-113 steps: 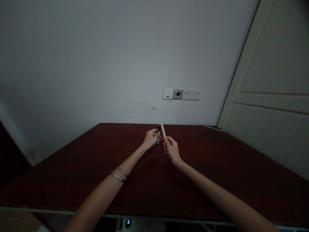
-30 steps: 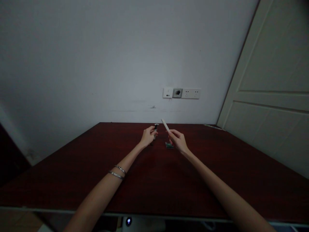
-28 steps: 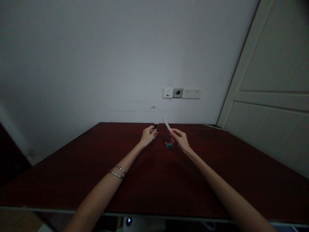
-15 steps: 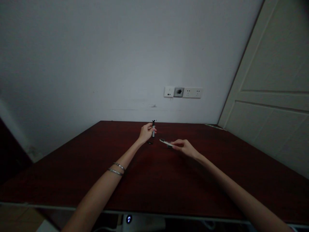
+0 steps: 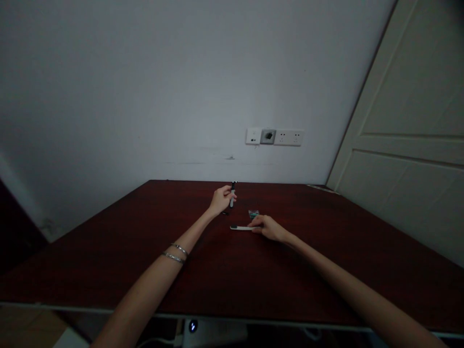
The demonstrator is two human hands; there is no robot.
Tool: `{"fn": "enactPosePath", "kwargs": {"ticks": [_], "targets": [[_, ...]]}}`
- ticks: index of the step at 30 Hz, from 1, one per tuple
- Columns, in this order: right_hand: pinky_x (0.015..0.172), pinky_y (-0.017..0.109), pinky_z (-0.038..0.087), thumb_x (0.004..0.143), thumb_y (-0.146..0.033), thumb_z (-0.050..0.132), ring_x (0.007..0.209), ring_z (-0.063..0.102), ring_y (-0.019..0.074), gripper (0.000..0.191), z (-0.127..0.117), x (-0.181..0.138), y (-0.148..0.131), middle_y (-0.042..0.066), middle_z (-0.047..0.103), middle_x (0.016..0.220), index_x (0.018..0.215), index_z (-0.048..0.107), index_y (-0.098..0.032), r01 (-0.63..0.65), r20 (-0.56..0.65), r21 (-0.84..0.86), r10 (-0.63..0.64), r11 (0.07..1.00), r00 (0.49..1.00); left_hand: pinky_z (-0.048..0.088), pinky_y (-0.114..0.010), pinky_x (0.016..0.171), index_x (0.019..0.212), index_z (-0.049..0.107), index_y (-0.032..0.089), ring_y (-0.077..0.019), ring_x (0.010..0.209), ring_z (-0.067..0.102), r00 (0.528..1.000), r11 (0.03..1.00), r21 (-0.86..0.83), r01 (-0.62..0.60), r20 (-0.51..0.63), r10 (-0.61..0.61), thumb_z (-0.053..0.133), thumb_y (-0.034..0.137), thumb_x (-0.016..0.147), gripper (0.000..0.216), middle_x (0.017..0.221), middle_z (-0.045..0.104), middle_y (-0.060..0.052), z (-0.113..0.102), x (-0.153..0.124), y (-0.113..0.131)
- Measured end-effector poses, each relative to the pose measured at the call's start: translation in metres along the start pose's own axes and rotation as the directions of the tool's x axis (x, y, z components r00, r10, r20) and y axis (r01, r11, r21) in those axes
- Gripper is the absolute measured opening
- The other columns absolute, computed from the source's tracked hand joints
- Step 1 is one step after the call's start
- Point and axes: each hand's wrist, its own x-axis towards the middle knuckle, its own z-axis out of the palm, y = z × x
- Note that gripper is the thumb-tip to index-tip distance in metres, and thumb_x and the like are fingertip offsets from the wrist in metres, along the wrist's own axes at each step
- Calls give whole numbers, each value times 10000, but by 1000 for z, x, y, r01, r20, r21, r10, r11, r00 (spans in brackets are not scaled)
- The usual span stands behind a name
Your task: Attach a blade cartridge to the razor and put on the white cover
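My left hand [image 5: 220,201] is closed around the grey handle of a razor [image 5: 232,197], which stands upright with its small T-shaped head on top. A small dark piece [image 5: 225,213] lies on the table just below that hand. Nearer to me, my right hand [image 5: 268,228] pinches one end of a slim white stick with a dark tip [image 5: 242,228]. The stick points left, low over the table or touching it; I cannot tell which. Right behind those fingers sits a small clear case [image 5: 253,213] with something greenish inside.
The dark red table [image 5: 203,280] reaches back to a pale wall [image 5: 181,87] with sockets [image 5: 289,137] on it. A panelled door [image 5: 409,145] rises at the right. Below the front edge is a white device [image 5: 217,333] with a lit display.
My right hand has moved toward me and slightly left with the white stick, which now lies level. More of the clear case shows. My left hand and the razor have shifted slightly right.
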Motion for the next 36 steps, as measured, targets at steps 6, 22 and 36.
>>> {"fn": "enactPosePath", "kwargs": {"ticks": [6,22,36], "targets": [[809,332,441,725,-143,592,849,589,202,239,2,-2,1,90,656,909,929,713,-172,3,-8,0,-3,1000,1000,483,-195,512,858,571,102,-114,545,627,1000,1000,-21,6,12,-5,553,81,733,128,649,643,-29,1,0,-3],[715,273,446,689,-209,609,752,621,196,144,-32,44,37,64,697,780,737,740,-176,-61,-168,-152,35,986,985,469,-182,475,885,574,92,-124,541,633,997,997,-54,63,56,-60,583,137,742,150,677,652,-53,3,-1,-10],[728,262,431,736,-233,574,798,612,200,176,-24,39,40,90,694,863,783,735,-176,-114,-137,-231,83,966,987,467,-185,460,910,554,95,-132,563,638,992,989,-92,111,67,-105,548,112,769,142,696,650,-57,4,-4,-6]]}}
